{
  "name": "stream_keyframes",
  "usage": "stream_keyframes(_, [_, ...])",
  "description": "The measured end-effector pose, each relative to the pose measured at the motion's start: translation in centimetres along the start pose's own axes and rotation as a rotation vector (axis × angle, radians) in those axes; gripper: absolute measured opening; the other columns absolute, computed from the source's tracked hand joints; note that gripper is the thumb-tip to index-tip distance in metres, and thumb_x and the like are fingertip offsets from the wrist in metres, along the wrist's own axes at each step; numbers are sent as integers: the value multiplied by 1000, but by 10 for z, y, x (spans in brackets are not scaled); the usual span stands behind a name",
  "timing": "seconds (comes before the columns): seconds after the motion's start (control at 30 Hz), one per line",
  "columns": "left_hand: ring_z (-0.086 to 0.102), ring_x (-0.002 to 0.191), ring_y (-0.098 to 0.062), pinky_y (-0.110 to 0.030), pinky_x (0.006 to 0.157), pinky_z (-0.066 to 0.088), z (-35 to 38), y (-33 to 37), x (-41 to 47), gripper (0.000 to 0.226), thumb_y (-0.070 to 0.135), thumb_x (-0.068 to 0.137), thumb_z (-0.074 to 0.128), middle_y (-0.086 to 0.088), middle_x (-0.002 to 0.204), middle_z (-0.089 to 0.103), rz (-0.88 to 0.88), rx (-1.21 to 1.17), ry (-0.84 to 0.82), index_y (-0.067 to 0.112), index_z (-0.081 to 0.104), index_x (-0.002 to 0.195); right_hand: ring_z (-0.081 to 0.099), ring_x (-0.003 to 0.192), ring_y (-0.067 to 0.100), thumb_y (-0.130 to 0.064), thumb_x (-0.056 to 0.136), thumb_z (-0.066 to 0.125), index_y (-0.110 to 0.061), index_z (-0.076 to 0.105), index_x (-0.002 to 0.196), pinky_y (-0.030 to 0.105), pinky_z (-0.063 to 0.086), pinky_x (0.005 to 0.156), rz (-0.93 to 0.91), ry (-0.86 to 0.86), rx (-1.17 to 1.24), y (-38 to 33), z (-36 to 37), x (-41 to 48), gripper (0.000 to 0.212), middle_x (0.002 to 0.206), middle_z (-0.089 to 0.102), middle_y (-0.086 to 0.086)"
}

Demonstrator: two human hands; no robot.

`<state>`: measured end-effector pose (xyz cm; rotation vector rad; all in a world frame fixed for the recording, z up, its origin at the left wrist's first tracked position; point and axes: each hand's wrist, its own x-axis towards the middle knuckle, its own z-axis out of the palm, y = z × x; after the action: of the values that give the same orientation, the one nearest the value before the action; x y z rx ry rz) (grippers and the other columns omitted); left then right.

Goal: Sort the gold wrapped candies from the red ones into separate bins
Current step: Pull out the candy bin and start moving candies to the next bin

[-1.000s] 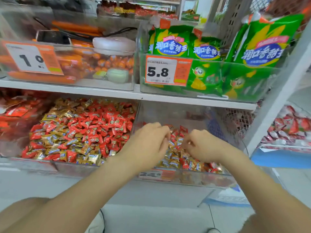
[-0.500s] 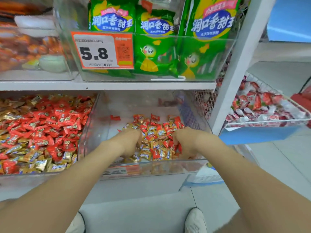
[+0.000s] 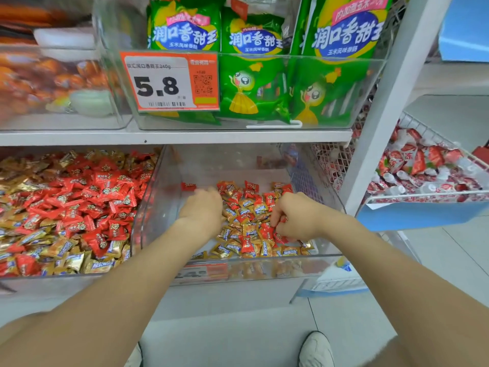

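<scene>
A clear right bin [image 3: 264, 256] on the lower shelf holds a small mixed pile of gold candies [image 3: 260, 207] and red candies [image 3: 247, 243]. One red candy [image 3: 188, 186] lies apart at the back left. My left hand [image 3: 203, 210] rests palm down on the pile's left edge, its fingers bent under and hidden. My right hand [image 3: 296, 218] is on the pile's right side, fingers curled round a few red candies. The left bin [image 3: 148, 207] beside it is packed with red and gold candies mixed together.
The shelf above [image 3: 185, 136] carries a clear bin of green snack bags [image 3: 254, 75] with a 5.8 price tag [image 3: 169, 80]. A white upright post [image 3: 383, 115] stands right of the bin, and beyond it is a wire basket [image 3: 434, 194] of red-white sweets. My shoe [image 3: 316, 349] is on the floor below.
The view has swung right and closer to the right bin. Both hands have dropped lower into its pile, and my right hand's fingers have closed on red candies.
</scene>
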<state>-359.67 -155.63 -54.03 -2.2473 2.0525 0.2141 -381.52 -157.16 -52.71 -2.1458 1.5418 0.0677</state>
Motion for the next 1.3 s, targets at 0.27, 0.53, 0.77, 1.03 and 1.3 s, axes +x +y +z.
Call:
stream_keyframes(0.27, [54, 129, -35, -36, 101, 50, 11, -8, 16, 46, -2, 100, 53, -22, 142, 47, 23, 48, -98, -6, 39, 143, 70, 63, 22, -2, 85, 53, 0, 71, 69, 36, 61, 59, 14, 16, 125, -12, -5, -1, 25, 66, 70, 12])
stream_keyframes(0.53, [67, 106, -41, -44, 84, 57, 3, -19, 26, 29, 23, 102, 48, -20, 114, 68, -78, -85, 54, 3, 67, 111, 60, 54, 23, -8, 101, 47, 9, 72, 96, 35, 53, 51, 34, 162, 180, -13, -11, 3, 31, 66, 64, 2])
stream_keyframes(0.77, [53, 130, -51, -49, 96, 49, 9, -20, 36, 62, -1, 96, 56, -22, 154, 27, -113, -111, 3, -1, 28, 151, 58, 90, 17, 0, 97, 53, -12, 78, 111, 29, 50, 78, 15, 75, 38, -12, -8, 5, 30, 97, 64, 0])
stream_keyframes(1.03, [63, 114, -47, -44, 80, 48, 11, -21, 40, 42, 2, 96, 59, -20, 128, 53, 4, -109, 64, 5, 44, 135, 69, 90, 25, -58, 75, 87, -17, 66, 108, 47, 61, 85, 118, -36, -207, -13, 4, 8, 57, 98, 71, 2])
stream_keyframes(1.3, [57, 80, -35, -37, 68, 42, 14, -18, 32, 23, 16, 101, 55, -18, 91, 63, 75, -266, 37, 8, 50, 80, 58, 122, 34, -48, 85, 85, -12, 30, 156, 41, 54, 87, 129, -70, -80, -8, 17, 14, 96, 146, 49, 15])
